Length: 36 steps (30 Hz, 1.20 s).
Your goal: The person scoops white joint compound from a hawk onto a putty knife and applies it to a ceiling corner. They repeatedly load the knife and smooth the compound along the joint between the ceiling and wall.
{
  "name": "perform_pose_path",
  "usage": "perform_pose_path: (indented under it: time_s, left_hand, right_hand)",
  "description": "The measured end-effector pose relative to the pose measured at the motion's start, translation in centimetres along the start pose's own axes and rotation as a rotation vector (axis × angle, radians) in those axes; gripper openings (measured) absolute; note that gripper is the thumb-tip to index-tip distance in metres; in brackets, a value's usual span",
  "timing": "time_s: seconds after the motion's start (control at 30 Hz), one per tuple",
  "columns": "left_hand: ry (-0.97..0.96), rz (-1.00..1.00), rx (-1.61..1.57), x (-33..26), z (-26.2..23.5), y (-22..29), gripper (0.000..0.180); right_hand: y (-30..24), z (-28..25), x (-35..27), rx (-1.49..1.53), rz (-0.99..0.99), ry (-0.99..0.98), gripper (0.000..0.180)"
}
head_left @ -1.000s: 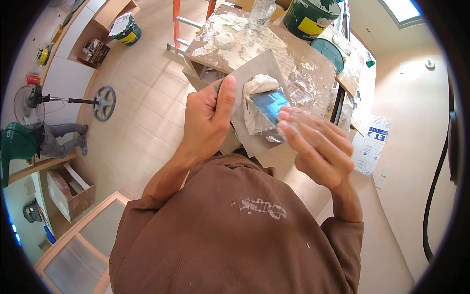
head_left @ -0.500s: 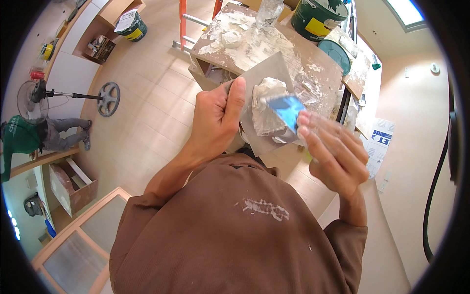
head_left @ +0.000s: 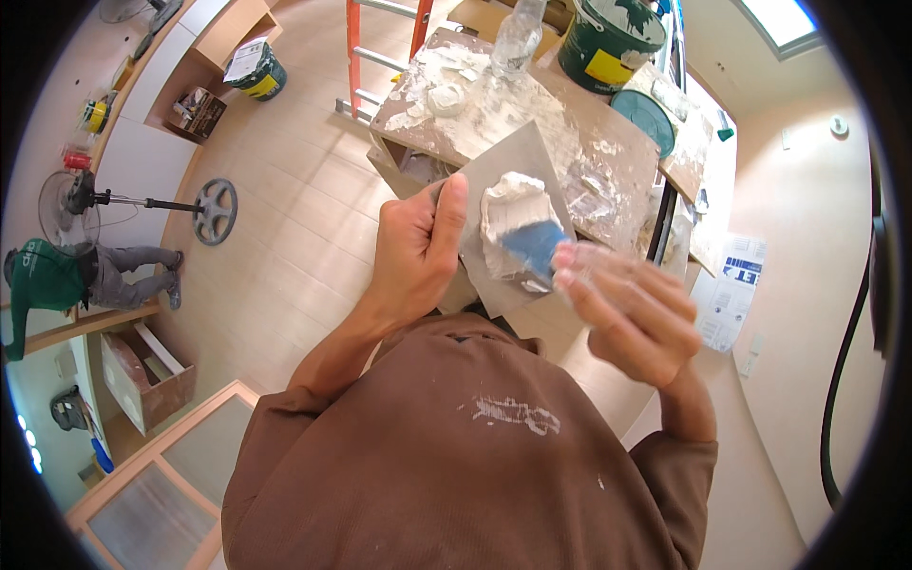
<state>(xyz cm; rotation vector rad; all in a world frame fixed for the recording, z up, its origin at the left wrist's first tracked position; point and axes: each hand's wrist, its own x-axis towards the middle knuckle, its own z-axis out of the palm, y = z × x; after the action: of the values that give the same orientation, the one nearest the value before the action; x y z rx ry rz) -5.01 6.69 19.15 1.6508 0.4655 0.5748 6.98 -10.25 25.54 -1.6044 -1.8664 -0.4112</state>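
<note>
My left hand (head_left: 415,242) grips the left edge of a flat grey plate (head_left: 521,150), thumb lying along its upper face. A mound of off-white putty (head_left: 516,202) is spread over the middle of the plate. Between the fingertips of my right hand (head_left: 638,309) is a putty knife (head_left: 537,244) with a wide, bluish, shiny blade, slightly blurred. Its blade lies over the lower right part of the putty; whether it presses in I cannot tell. The knife's handle is hidden by my fingers.
Beyond the plate stands a putty-smeared table (head_left: 446,128) with a clear bottle (head_left: 518,43), a dark green bucket (head_left: 608,47) and a round lid (head_left: 644,122). An orange ladder (head_left: 353,57) is behind. At left are a standing fan (head_left: 142,201) and another person (head_left: 57,280) in green.
The putty knife has moved left and down across the putty, its blade turning flatter and darker. The putty's surface looks smoother near the top. My left hand still holds the plate.
</note>
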Motion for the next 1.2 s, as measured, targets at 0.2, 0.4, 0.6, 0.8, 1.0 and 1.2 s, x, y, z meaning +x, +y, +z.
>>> perform_pose_path:
  time_s: [0.2,0.4,0.6,0.8,1.0,1.2]
  left_hand:
    - [-0.048,-0.031,0.046,0.0,-0.6,0.2,0.038]
    - [-0.022,-0.033,0.032,-0.1,-0.8,0.0,0.038]
    - [-0.005,0.000,0.012,0.0,-1.0,0.3,0.038]
    - [0.006,0.012,0.010,0.3,-1.6,-0.2,0.039]
    - [0.016,0.003,0.034,-0.2,-1.8,0.3,0.039]
    - [0.052,0.003,0.003,-0.6,-1.8,0.1,0.040]
  right_hand:
    - [-0.5,0.6,-0.3,0.030,0.030,-0.029,0.019]
    - [-0.3,0.5,1.2,0.006,-0.003,-0.002,0.018]
    - [-0.1,0.7,1.4,-0.015,-0.034,0.037,0.017]
    - [-0.4,0.7,1.4,-0.005,-0.026,0.002,0.021]
    - [-0.7,1.3,1.6,0.001,-0.032,-0.016,0.019]
    - [-0.5,1.5,2.0,-0.034,-0.059,0.011,0.019]
